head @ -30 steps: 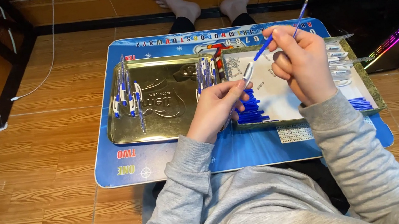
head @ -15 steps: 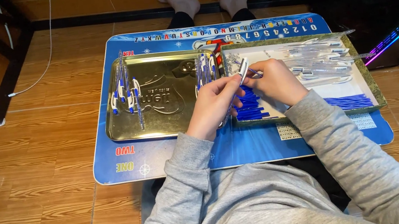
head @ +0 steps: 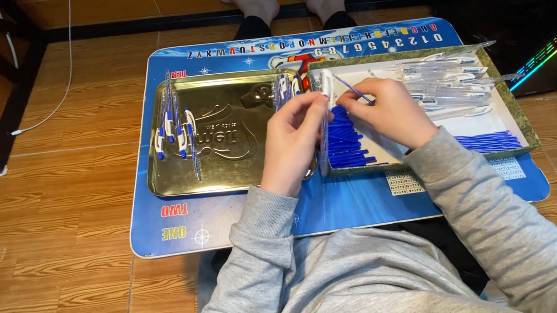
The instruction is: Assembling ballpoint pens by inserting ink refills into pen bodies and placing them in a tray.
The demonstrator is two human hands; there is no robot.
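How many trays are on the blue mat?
2. A gold metal tray lies on the left of the blue mat; a green-rimmed tray lies on the right, under the right hand.

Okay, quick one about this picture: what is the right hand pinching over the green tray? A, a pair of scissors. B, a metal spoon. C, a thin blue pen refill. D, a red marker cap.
C: the right hand pinches a thin blue refill above the green tray, just over the pile of blue refills.
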